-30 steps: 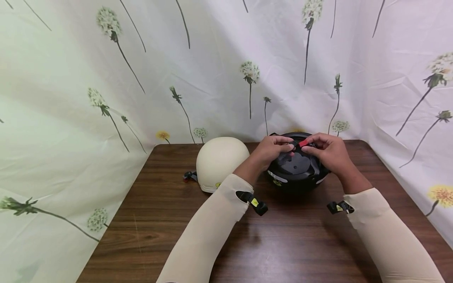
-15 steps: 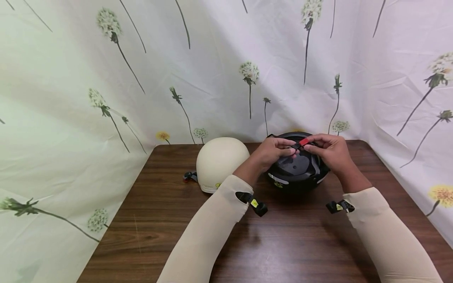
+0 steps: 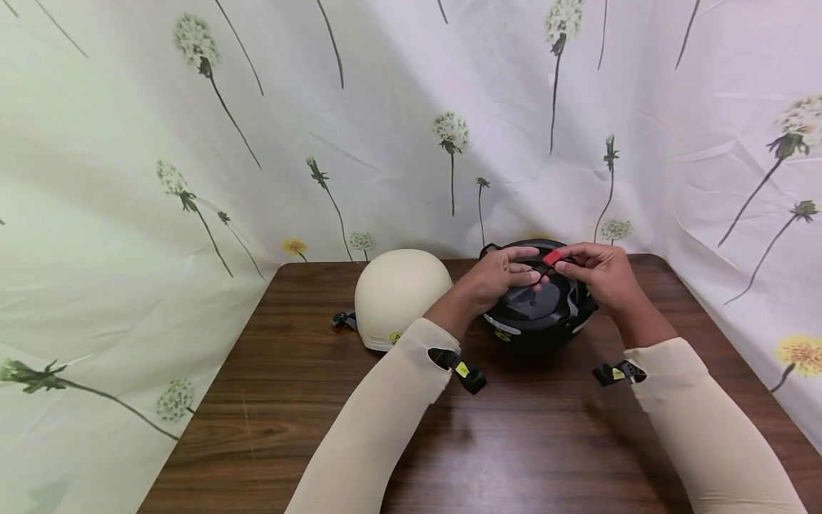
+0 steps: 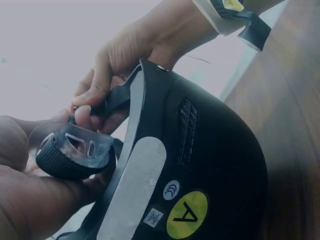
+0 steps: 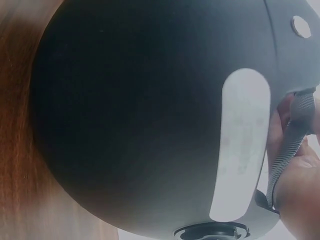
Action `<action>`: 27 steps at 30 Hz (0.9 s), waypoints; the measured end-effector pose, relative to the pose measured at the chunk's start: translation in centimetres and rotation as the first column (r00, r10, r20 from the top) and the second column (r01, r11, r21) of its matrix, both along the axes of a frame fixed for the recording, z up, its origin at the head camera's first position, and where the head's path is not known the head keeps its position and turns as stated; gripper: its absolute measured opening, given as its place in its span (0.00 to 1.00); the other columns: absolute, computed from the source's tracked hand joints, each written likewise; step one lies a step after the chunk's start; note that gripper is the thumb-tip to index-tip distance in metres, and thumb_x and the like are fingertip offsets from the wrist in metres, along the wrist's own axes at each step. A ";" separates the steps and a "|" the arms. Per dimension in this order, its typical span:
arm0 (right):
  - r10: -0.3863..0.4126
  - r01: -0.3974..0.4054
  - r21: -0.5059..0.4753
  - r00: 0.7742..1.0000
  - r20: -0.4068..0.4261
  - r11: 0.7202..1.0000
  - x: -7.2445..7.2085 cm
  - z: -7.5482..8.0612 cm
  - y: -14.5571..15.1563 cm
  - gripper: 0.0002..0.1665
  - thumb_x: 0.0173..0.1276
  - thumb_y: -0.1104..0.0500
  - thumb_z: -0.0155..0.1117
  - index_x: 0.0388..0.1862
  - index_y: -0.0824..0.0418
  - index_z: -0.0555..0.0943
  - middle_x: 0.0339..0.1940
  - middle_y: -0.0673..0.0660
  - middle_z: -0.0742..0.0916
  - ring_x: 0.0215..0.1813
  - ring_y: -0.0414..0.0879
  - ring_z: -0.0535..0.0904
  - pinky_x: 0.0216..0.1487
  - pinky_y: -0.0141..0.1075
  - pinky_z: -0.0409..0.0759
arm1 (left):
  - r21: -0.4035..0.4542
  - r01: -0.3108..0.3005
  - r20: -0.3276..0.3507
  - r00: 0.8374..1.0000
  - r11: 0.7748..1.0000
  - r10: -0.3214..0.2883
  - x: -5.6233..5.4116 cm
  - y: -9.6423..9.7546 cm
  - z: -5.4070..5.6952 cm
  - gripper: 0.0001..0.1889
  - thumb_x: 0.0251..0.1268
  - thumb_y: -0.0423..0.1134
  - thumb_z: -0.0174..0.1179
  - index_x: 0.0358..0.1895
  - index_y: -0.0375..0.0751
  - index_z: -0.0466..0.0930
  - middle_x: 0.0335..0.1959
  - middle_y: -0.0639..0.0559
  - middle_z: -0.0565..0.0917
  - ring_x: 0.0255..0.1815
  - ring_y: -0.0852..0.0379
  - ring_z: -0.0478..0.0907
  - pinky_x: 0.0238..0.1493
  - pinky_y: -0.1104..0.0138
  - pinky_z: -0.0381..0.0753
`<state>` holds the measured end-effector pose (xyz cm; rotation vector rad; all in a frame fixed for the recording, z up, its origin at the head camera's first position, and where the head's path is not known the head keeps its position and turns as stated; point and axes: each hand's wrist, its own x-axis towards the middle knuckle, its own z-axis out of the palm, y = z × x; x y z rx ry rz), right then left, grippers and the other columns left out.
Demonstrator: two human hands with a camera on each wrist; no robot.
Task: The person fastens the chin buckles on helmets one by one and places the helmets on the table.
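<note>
A black helmet (image 3: 539, 325) rests upside down on the table, its opening facing up. Over that opening my right hand (image 3: 604, 275) pinches the red buckle piece (image 3: 551, 258) of the chin strap between thumb and index finger. My left hand (image 3: 494, 278) holds the black strap end beside it with the thumb against the lower fingers, index finger stretched out. In the left wrist view, black webbing strap (image 4: 70, 162) with a clear plastic piece (image 4: 92, 142) lies over my left hand. Fingers partly hide where the buckle halves meet. Webbing (image 5: 290, 145) runs along the helmet rim in the right wrist view.
A cream helmet (image 3: 401, 296) sits upright to the left of the black one, close to my left forearm. Its dark strap (image 3: 344, 320) sticks out at the left. The brown wooden table (image 3: 308, 428) ends at a flower-printed curtain (image 3: 385, 143) behind.
The red buckle piece and the strap have shifted slightly. My left index finger has straightened away from the thumb, and its fingertips have edged right. Both helmets stay in place.
</note>
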<state>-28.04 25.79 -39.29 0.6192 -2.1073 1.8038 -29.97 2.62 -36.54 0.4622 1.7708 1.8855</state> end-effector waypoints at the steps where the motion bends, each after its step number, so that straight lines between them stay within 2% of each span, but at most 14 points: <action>1: 0.000 0.000 0.009 1.000 -0.001 1.000 0.0 0.0 0.0 0.08 0.74 0.72 0.71 0.49 0.73 0.90 0.38 0.41 0.94 0.37 0.34 0.89 0.38 0.26 0.84 | 0.005 0.010 0.002 1.000 1.000 -0.010 0.0 0.0 0.0 0.32 0.82 0.27 0.58 0.85 0.42 0.66 0.67 0.27 0.84 0.52 0.45 0.93 0.44 0.71 0.88; 2: 0.004 -0.004 0.014 1.000 0.001 1.000 0.1 0.1 0.0 0.08 0.74 0.72 0.71 0.49 0.73 0.90 0.38 0.41 0.94 0.37 0.34 0.89 0.37 0.27 0.84 | 0.008 0.017 -0.003 1.000 1.000 -0.017 0.0 -0.1 0.0 0.32 0.82 0.27 0.58 0.85 0.43 0.65 0.67 0.26 0.84 0.55 0.43 0.93 0.45 0.71 0.88; 4: 0.006 -0.007 0.027 1.000 0.003 1.000 0.2 0.2 -0.1 0.08 0.74 0.72 0.71 0.49 0.74 0.90 0.38 0.41 0.94 0.37 0.34 0.89 0.36 0.27 0.84 | 0.014 0.030 -0.019 0.999 0.999 -0.029 0.1 -0.1 0.1 0.32 0.83 0.28 0.58 0.85 0.43 0.64 0.67 0.26 0.84 0.49 0.50 0.93 0.47 0.70 0.88; 6: 0.006 -0.007 0.033 1.000 0.007 0.999 0.3 0.3 -0.2 0.08 0.74 0.73 0.71 0.49 0.74 0.90 0.38 0.41 0.94 0.37 0.35 0.89 0.36 0.27 0.84 | 0.024 0.033 -0.033 0.999 0.999 -0.032 0.2 0.0 0.1 0.32 0.83 0.27 0.58 0.85 0.42 0.64 0.67 0.26 0.84 0.49 0.50 0.93 0.49 0.69 0.89; 10: 0.010 -0.010 0.023 1.000 0.014 1.000 0.4 0.5 -0.3 0.08 0.73 0.73 0.71 0.48 0.74 0.90 0.37 0.41 0.94 0.36 0.36 0.90 0.35 0.27 0.83 | 0.036 0.024 -0.047 0.999 0.999 -0.022 0.5 0.2 0.1 0.30 0.82 0.26 0.58 0.83 0.40 0.67 0.67 0.25 0.84 0.42 0.56 0.91 0.52 0.68 0.90; 13: 0.020 -0.020 0.017 1.000 0.021 1.000 0.5 0.4 -0.3 0.08 0.73 0.74 0.72 0.49 0.75 0.90 0.37 0.41 0.94 0.36 0.36 0.89 0.35 0.28 0.83 | 0.024 0.011 -0.049 0.999 1.000 -0.010 0.6 0.3 0.0 0.29 0.82 0.26 0.59 0.81 0.39 0.69 0.66 0.26 0.85 0.53 0.40 0.93 0.49 0.69 0.90; 15: 0.024 -0.025 0.020 0.999 0.023 0.999 0.5 0.3 -0.3 0.08 0.73 0.73 0.72 0.49 0.74 0.90 0.38 0.41 0.94 0.36 0.37 0.89 0.34 0.28 0.83 | 0.015 0.002 -0.049 0.999 1.000 -0.001 0.7 0.3 0.0 0.28 0.81 0.27 0.60 0.81 0.39 0.70 0.66 0.27 0.85 0.62 0.30 0.87 0.46 0.71 0.88; 17: 0.026 -0.027 0.020 0.999 0.027 0.999 0.5 0.2 -0.2 0.08 0.73 0.73 0.72 0.49 0.74 0.90 0.39 0.41 0.94 0.36 0.37 0.89 0.34 0.28 0.83 | 0.013 -0.005 -0.045 0.999 1.000 0.006 0.8 0.4 -0.1 0.28 0.81 0.27 0.60 0.80 0.39 0.71 0.65 0.28 0.86 0.69 0.25 0.80 0.44 0.71 0.88; 20: 0.023 -0.024 0.020 0.999 0.025 1.000 0.6 0.2 -0.2 0.08 0.73 0.72 0.72 0.49 0.74 0.90 0.39 0.42 0.94 0.37 0.37 0.88 0.34 0.28 0.84 | 0.001 -0.019 -0.052 0.998 1.000 0.019 0.7 0.4 -0.1 0.28 0.80 0.27 0.62 0.79 0.40 0.72 0.63 0.31 0.88 0.69 0.24 0.80 0.46 0.71 0.87; 23: 0.019 -0.019 0.022 1.000 0.020 1.000 0.6 0.3 -0.2 0.08 0.73 0.73 0.72 0.48 0.73 0.91 0.40 0.41 0.94 0.37 0.36 0.88 0.34 0.28 0.83 | -0.015 -0.027 -0.075 0.997 1.000 0.026 0.7 0.4 -0.1 0.27 0.79 0.28 0.63 0.78 0.39 0.74 0.55 0.39 0.89 0.67 0.26 0.82 0.48 0.71 0.87; 27: 0.013 -0.014 0.033 1.000 0.024 0.999 0.6 0.3 -0.2 0.08 0.72 0.74 0.72 0.47 0.70 0.92 0.41 0.41 0.94 0.38 0.36 0.88 0.35 0.28 0.83 | -0.029 -0.038 -0.105 0.994 0.999 0.035 0.6 0.4 -0.1 0.27 0.78 0.28 0.65 0.76 0.38 0.76 0.48 0.49 0.84 0.61 0.30 0.89 0.48 0.72 0.86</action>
